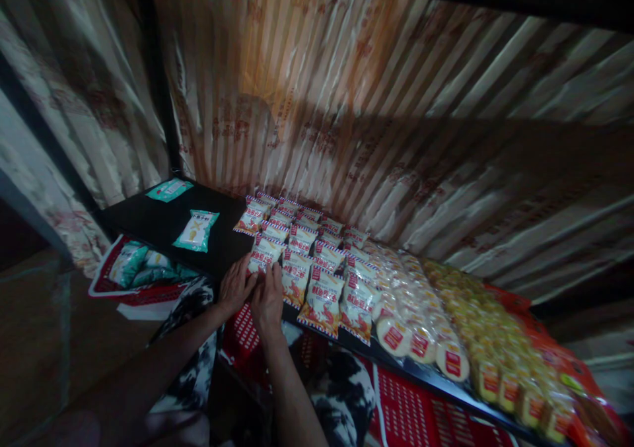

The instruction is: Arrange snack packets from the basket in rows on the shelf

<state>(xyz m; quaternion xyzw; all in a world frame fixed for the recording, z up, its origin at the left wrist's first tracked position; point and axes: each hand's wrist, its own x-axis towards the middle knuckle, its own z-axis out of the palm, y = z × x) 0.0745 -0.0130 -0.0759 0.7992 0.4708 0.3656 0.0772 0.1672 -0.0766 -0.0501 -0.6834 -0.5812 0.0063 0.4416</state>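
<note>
My left hand (pixel 236 282) and my right hand (pixel 267 298) are side by side at the front edge of a black shelf (pixel 222 229). Between them and under their fingertips stands a white snack bag (pixel 265 251) with red print and a striped top, the front one at the left end of several rows. Both hands have their fingers closed on its lower part. Matching snack bags (pixel 324 298) stand close by on the right. Further left, a teal-and-white packet (pixel 197 230) lies on the shelf, with another teal packet (pixel 170 189) behind it.
Right of the bags are rows of round wrapped crackers (pixel 395 336), small yellow packs (pixel 509 392) and orange-red bags (pixel 589 384). A red basket (pixel 102 282) with teal packets sits below left; more red baskets (pixel 406 401) are under the shelf. Pleated curtain (pixel 317 90) hangs behind.
</note>
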